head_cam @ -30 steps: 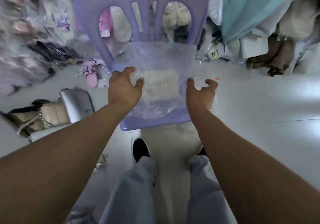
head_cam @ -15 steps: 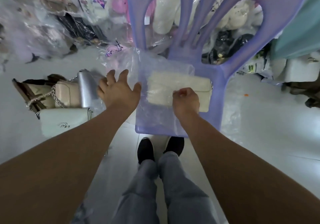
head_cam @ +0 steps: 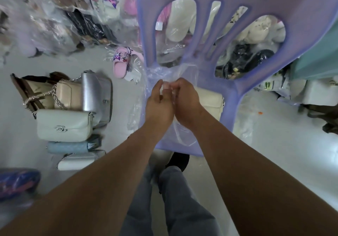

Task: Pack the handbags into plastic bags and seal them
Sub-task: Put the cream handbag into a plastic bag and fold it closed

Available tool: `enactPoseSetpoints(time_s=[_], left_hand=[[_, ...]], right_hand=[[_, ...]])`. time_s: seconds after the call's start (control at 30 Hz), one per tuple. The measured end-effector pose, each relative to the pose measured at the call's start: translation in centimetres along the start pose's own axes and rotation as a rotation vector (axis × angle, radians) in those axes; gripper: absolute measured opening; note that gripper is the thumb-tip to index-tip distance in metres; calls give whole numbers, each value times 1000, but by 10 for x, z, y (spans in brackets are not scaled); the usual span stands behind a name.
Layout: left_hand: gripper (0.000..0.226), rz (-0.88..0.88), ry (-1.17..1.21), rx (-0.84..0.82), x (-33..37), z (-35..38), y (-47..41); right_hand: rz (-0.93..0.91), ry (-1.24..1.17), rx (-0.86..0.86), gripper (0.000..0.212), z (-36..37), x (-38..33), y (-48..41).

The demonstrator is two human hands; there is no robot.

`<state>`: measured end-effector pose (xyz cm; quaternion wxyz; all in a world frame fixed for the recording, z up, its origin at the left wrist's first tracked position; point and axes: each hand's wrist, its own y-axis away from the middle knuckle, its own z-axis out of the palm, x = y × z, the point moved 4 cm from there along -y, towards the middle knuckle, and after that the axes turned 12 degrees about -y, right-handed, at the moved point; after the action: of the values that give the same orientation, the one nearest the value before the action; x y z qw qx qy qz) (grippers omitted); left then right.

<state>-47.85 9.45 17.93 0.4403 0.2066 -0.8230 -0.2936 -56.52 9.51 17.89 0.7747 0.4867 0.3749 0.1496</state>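
Both hands are meeting over the chair (head_cam: 239, 56) seat. The left hand (head_cam: 158, 106) and the right hand (head_cam: 187, 102) are touching at the fingertips, with their fingers curled in and pinching a gathered edge of the clear bag (head_cam: 161, 73) between them. The bag is lying on the purple seat, its film spreading out from the hands towards the seat's near edge and hanging a little over the left side. The cream handbag (head_cam: 210, 99) is lying flat on the seat under the right hand, with its right end sticking out past the knuckles. Whether all of it is sitting inside the bag is hard to tell, since the hands are covering the middle.

The person is standing just behind the chair, their legs (head_cam: 175, 204) showing in grey-blue trousers and a black shoe (head_cam: 178, 160) peeking out below the seat. On the floor (head_cam: 285, 144) to the left, more handbags are lying in a loose heap: a silver one (head_cam: 96, 94), a beige one (head_cam: 68, 95) with a chain, a white one (head_cam: 63, 124) and a pale blue one (head_cam: 67, 147). A pink slipper (head_cam: 123, 62) in a wrapper is lying near the chair's left leg. Wrapped goods are piling up behind the chair back.
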Motion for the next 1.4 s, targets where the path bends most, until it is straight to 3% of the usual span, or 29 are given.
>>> enactPoseSetpoints(time_s=[0.13, 0.33, 0.37, 0.5, 0.57, 0.63, 0.67, 0.77, 0.87, 1.07, 1.13, 1.23, 1.4], left_hand=[[26, -30, -95, -9, -8, -13, -8], [22, -25, -312, 354, -24, -63, -26], [24, -10, -335, 387, -25, -70, -33], [27, -36, -367, 518, -23, -102, -56], [24, -49, -404, 593, -25, -119, -61], [23, -71, -479, 649, -27, -129, -58], [22, -83, -506, 672, -26, -131, -55], [20, -118, -524, 697, -24, -126, -49], [22, -129, -498, 687, -31, -119, -53], [26, -138, -466, 667, -47, -117, -59], [25, -165, -439, 645, -51, -117, -57], [24, -193, -386, 619, -55, -115, -50], [22, -187, -316, 621, -59, -124, -52]], right_hand=[[-113, 267, 7, 28, 10, -7, -5], [-453, 402, 233, 29, -1, -10, 0], [-442, 367, 243, 30, -3, -9, 1], [-37, 60, 51, 30, -3, 1, -6], [-146, 28, 160, 25, -13, -2, -12], [-431, 441, 373, 16, -29, -13, -21], [-502, 702, 418, 23, -30, -16, -22], [-390, 1181, 292, 55, -27, -8, -41], [-265, 1303, 177, 63, -20, 1, -51], [-256, 1643, 205, 94, -20, -13, -53], [-244, 1744, 180, 93, -20, -18, -54], [-258, 1700, 103, 88, -26, -25, -50], [-234, 1283, -97, 67, -40, -41, -38]])
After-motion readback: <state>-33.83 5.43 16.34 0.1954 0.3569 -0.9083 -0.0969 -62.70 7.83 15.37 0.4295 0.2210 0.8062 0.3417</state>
